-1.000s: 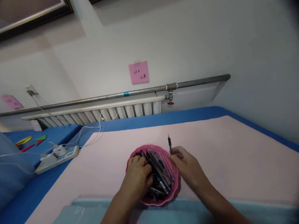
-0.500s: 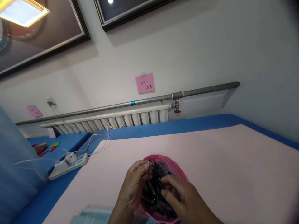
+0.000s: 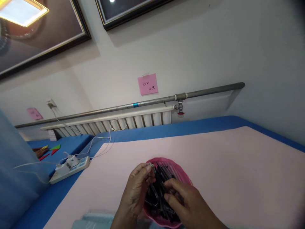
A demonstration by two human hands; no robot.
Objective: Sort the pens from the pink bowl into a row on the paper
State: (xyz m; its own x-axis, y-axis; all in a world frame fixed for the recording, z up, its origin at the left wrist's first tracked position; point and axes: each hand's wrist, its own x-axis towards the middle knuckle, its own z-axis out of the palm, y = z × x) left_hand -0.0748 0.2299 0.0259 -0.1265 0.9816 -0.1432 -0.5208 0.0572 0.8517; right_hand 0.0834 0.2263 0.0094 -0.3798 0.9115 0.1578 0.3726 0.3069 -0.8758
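Observation:
A pink basket [image 3: 187, 175] with a wavy rim stands on the pink sheet, filled with slim black pen-like pieces [image 3: 157, 203] and some clear sticks [image 3: 175, 171]. Over its left side, my left hand [image 3: 136, 190] is closed, thumb and forefinger pinching a small shiny piece [image 3: 151, 165] whose kind I cannot make out. My right hand [image 3: 187, 200] reaches across the basket's right side, with thumb and fingers curled close to the black pieces. What its fingertips hold, if anything, is hidden among the dark pieces.
A pink sheet [image 3: 226, 171] covers the blue table [image 3: 195, 123]. On the left lie a power strip [image 3: 71, 170] with plugs and white cables. A pale blue packet [image 3: 95, 221] rests at the front edge. Behind are a radiator [image 3: 143, 121] and a pipe [image 3: 209, 90].
My left hand's fingertips and the shiny piece have shifted very slightly. The right hand stays in place over the basket, and the camera view has moved a little.

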